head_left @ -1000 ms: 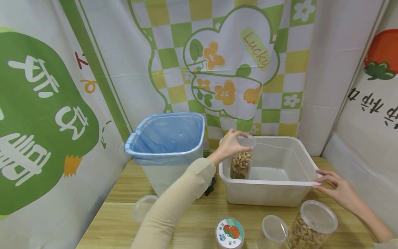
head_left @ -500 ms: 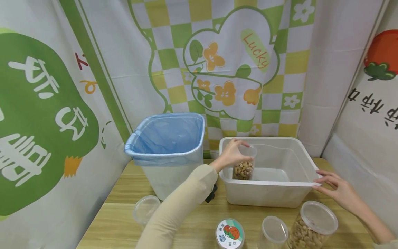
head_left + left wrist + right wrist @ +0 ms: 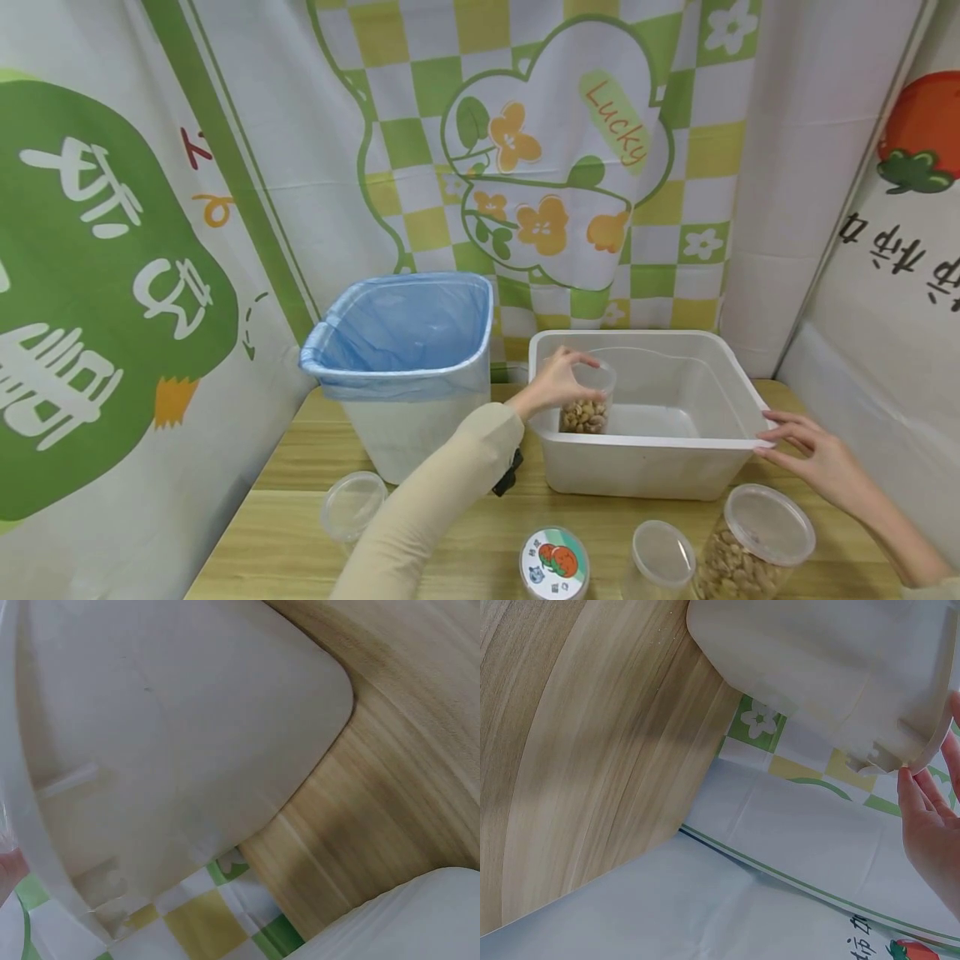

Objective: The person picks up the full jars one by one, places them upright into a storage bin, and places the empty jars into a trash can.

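Observation:
In the head view my left hand (image 3: pixel 557 383) reaches over the near left corner of a white plastic tub (image 3: pixel 645 468). Its thumb and fingers grip the top of a clear jar of nuts (image 3: pixel 583 417), standing low inside the tub at the left. The tub's near wall hides the bottom of the jar. My right hand (image 3: pixel 821 467) holds the tub's right front corner, fingers over the rim and thumb below; the right wrist view shows the fingertips of that hand (image 3: pixel 937 825) at the rim. A sliver of the left hand (image 3: pixel 10 871) shows in the left wrist view.
Left of the tub stands a white bin with a blue liner (image 3: pixel 420 375). Along the near table (image 3: pixel 277 508) are a clear lidded container (image 3: pixel 352 504), a jar with a tomato-print lid (image 3: pixel 555 562), a small clear container (image 3: pixel 662 554) and a larger nut jar (image 3: pixel 750 550).
My left hand has lowered the jar of nuts deeper into the tub, ending slightly right of where it was. My right hand has stayed on the rim.

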`<state>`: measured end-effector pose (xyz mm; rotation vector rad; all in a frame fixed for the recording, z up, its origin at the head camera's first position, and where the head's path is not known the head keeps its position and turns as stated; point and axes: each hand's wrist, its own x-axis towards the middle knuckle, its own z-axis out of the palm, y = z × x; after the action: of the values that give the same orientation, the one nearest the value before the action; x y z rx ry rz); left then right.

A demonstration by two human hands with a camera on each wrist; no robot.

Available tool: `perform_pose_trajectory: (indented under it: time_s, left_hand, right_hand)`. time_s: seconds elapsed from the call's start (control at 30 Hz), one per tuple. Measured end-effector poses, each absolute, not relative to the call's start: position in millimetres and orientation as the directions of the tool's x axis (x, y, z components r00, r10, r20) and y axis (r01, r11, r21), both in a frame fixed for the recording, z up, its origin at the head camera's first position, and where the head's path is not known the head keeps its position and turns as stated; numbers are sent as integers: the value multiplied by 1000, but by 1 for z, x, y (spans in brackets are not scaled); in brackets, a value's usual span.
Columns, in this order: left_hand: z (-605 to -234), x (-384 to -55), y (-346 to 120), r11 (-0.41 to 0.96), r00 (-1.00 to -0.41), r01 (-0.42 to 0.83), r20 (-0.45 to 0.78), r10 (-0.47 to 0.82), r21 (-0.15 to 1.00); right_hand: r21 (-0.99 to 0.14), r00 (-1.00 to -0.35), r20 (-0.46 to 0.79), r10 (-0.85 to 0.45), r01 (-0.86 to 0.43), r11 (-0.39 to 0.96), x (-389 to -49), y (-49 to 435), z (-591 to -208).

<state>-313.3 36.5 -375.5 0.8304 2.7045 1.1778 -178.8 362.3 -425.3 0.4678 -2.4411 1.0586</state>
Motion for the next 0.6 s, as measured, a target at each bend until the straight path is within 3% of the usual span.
perform_pose_trajectory:
  time_s: [0.6]
  left_hand:
    - [-389,-316,35,580,-838,431,69,541,692]
  right_hand:
    - [-586,-844,519,-133,-465,664,-179,362,-425]
